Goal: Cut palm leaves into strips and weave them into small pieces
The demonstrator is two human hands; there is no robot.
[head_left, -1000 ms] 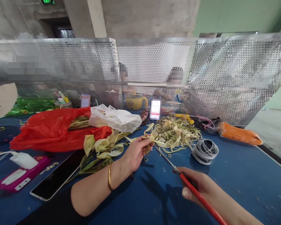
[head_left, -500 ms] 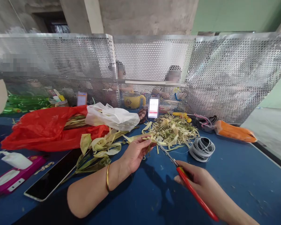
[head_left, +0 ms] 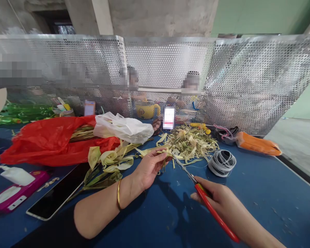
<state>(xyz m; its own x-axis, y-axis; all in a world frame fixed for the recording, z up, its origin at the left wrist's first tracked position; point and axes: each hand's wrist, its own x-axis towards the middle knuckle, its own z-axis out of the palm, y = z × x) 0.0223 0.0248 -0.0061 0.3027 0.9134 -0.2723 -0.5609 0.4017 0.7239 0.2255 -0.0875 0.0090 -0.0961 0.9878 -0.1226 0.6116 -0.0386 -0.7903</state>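
Scissors (head_left: 196,182), red handles: long axis on a diagonal, handles near-right, blades pointing far-left, tips right at the pale leaf strip (head_left: 165,152). Gripped in the right hand (head_left: 219,203), fingers wrapped round the handles, low over the blue table (head_left: 260,193) near the middle. Blades open or shut? Can't tell. Strip pinched between thumb and fingertips of the left hand (head_left: 150,167), just near of the trimmings pile (head_left: 191,142). Red bag (head_left: 41,143) far left, mouth facing right, green stems (head_left: 80,132) poking out; white bag (head_left: 124,129) slumped across that mouth, contents hidden. Loose leaves (head_left: 111,163) just near of both bags. Grey coil (head_left: 222,162) right of the pile. Finger loops hard to make out; people behind the perforated screen (head_left: 248,86) blurred.
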